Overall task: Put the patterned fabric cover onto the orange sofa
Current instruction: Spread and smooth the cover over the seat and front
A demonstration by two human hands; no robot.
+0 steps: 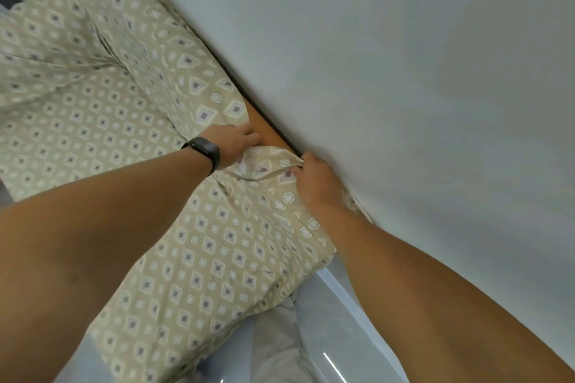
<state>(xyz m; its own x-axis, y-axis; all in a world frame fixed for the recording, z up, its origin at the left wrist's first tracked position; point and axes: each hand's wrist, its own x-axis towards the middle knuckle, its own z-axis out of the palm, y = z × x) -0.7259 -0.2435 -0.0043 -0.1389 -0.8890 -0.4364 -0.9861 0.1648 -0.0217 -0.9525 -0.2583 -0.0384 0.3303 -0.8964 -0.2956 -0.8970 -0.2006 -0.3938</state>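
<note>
Beige patterned fabric cover [130, 140] is lying over nearly all of the orange sofa [264, 130] in the head view; only a bare orange strip is showing by the wall [404, 71]. Left hand [231, 143] is resting on the cover's edge, grip unclear. Right hand [317, 183] is pinching a bunched fold. Judgement: nearly finished; the back edge is left to pull over and tuck.
</note>
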